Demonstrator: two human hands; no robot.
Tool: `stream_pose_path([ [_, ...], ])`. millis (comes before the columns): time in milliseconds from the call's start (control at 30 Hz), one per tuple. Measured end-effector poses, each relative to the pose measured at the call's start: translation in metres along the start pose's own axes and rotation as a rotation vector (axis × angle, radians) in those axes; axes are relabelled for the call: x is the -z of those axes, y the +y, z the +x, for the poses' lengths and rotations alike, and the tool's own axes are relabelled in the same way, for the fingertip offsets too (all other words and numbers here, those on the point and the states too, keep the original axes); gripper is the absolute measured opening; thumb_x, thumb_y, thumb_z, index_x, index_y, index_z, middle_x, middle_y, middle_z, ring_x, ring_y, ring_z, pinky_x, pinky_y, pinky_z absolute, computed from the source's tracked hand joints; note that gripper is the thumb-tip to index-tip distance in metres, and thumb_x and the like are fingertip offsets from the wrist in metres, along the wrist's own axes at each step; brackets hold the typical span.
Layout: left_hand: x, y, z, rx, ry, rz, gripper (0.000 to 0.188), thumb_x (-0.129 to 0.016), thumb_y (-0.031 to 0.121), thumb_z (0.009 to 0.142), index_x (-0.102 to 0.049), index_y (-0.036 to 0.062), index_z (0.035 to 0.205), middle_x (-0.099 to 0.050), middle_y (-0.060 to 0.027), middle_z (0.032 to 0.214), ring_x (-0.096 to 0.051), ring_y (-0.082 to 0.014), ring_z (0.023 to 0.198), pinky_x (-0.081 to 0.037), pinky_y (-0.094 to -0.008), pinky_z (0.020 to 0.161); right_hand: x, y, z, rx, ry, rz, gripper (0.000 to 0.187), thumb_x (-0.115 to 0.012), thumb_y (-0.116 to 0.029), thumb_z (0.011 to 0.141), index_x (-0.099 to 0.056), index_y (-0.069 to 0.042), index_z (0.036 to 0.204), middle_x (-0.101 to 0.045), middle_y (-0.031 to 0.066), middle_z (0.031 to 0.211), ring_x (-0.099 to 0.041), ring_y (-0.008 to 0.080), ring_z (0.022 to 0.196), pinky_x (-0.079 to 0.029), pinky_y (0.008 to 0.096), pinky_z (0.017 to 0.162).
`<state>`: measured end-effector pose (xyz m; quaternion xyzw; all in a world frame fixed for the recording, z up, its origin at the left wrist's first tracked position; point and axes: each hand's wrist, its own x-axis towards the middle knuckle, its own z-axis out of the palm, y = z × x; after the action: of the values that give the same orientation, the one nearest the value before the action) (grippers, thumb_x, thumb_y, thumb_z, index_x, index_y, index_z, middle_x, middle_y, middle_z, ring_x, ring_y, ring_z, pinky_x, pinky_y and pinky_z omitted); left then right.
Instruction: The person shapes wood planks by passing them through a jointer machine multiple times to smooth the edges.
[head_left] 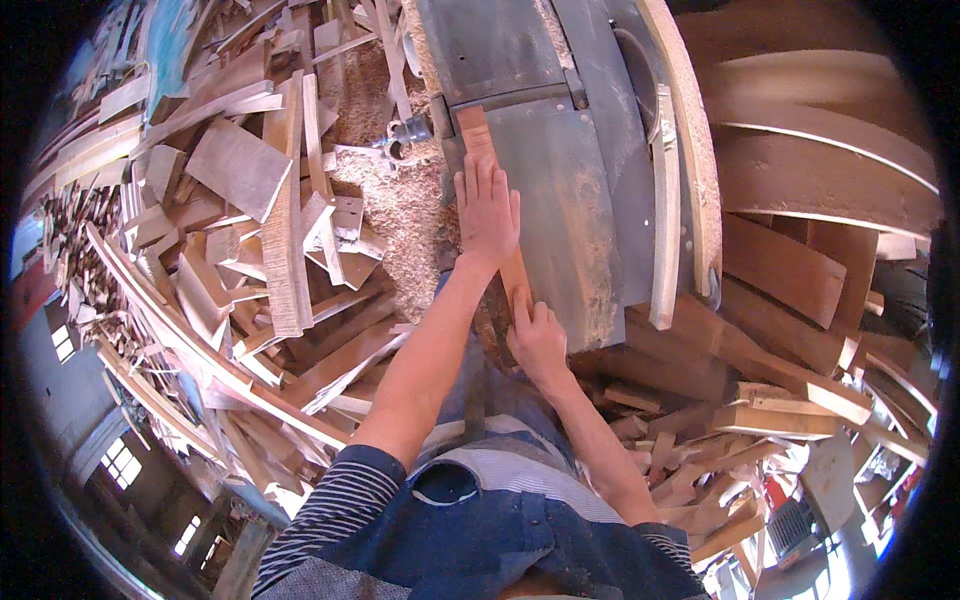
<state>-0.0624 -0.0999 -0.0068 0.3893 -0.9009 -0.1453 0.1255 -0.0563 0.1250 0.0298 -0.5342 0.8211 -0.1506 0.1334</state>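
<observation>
A big pile of wood scraps (270,230) lies left of the grey machine bench (560,200). A long, thin, reddish-brown wood strip (490,180) lies along the bench's left edge. The left hand (487,212) lies flat and open on it. The right hand (538,340) pinches the strip's near end.

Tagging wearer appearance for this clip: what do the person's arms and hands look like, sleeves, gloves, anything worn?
Both hands are bare: no gloves, rings or watch visible on the left hand or the right hand. Forearms are uncovered. The left sleeve is dark with thin pale stripes and ends near the elbow. The right sleeve shows the same stripes. A dark blue apron covers the chest.
</observation>
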Motion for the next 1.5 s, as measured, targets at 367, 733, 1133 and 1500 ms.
stream_pose_path([
  [367,-0.006,-0.027,0.063,-0.012,0.057,-0.007,0.044,-0.06,0.022,0.099,-0.052,-0.0035,0.133,-0.039,-0.0224,0.155,-0.028,-0.0473,0.152,-0.026,-0.0614,0.122,0.0,0.0,0.069,0.045,0.0,-0.021,0.064,-0.068,-0.01,0.077,-0.06,-0.001,0.14,-0.055,0.0102,0.084,-0.062,0.0266,0.07,-0.055,0.0369,0.054],
  [733,-0.012,-0.05,0.122,-0.081,0.122,-0.06,0.048,-0.057,0.022,0.101,-0.051,-0.0083,0.138,-0.041,-0.0271,0.153,-0.029,-0.0503,0.15,-0.028,-0.0596,0.121,0.011,-0.003,0.132,0.01,-0.064,0.008,0.074,-0.073,-0.011,0.074,-0.055,-0.001,0.145,-0.056,0.0135,0.091,-0.064,0.03,0.075,-0.057,0.0416,0.059],
  [1133,-0.026,-0.073,0.17,-0.13,0.206,-0.037,0.041,-0.057,0.021,0.1,-0.054,-0.0032,0.133,-0.044,-0.0272,0.149,-0.03,-0.0509,0.148,-0.032,-0.0615,0.117,0.008,-0.005,0.18,0.009,-0.073,-0.003,0.072,-0.072,-0.012,0.079,-0.049,-0.003,0.147,-0.054,0.0161,0.092,-0.067,0.0337,0.07,-0.059,0.0436,0.057],
  [1500,-0.038,-0.109,0.262,-0.19,0.339,0.088,0.048,-0.062,0.02,0.092,-0.056,-0.0087,0.13,-0.045,-0.029,0.147,-0.034,-0.048,0.146,-0.035,-0.0554,0.116,0.005,-0.003,0.275,0.04,-0.002,0.06,0.073,-0.065,-0.007,0.08,-0.043,-0.006,0.15,-0.056,0.0185,0.094,-0.066,0.0385,0.07,-0.058,0.0503,0.058],
])
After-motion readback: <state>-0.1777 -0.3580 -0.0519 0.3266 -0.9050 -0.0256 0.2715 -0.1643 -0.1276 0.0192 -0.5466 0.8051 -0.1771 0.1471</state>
